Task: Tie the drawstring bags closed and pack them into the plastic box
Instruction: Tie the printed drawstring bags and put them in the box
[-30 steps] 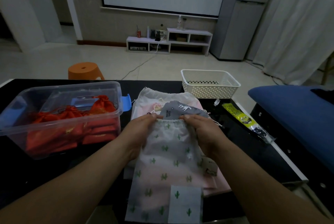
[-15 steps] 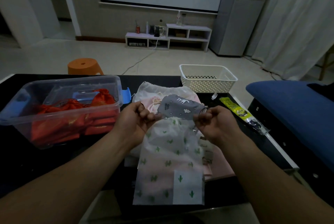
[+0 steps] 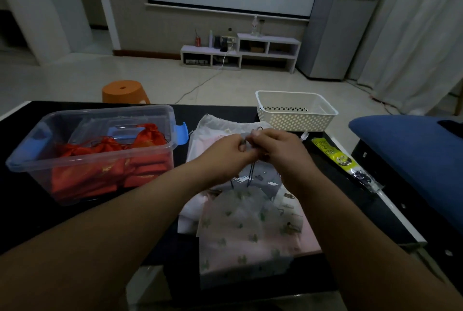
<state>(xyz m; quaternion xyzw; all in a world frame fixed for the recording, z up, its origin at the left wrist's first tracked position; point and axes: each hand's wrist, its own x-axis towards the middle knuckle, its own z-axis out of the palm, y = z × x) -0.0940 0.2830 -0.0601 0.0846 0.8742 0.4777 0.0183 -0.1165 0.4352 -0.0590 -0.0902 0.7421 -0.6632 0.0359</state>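
Observation:
A translucent drawstring bag with green cactus prints (image 3: pixel 245 233) lies at the table's front, its mouth gathered tight. Dark drawstring cords (image 3: pixel 251 174) rise from it to my hands. My left hand (image 3: pixel 225 157) and my right hand (image 3: pixel 278 150) meet above the bag pile, both pinching the cords. A grey patterned bag (image 3: pixel 263 180) and pale pink and white bags (image 3: pixel 215 130) lie beneath. The clear plastic box (image 3: pixel 95 155) with blue latches stands at the left and holds several red tied bags (image 3: pixel 107 165).
A white perforated basket (image 3: pixel 295 112) stands at the table's far right. A yellow-and-black packet (image 3: pixel 335 157) lies along the right edge. A blue cushion (image 3: pixel 411 150) is to the right, an orange stool (image 3: pixel 124 91) beyond the black table (image 3: pixel 30 210).
My hands pulled the cords apart, cinching the cactus bag's mouth, then came together above it. The bag has bunched and slid toward me.

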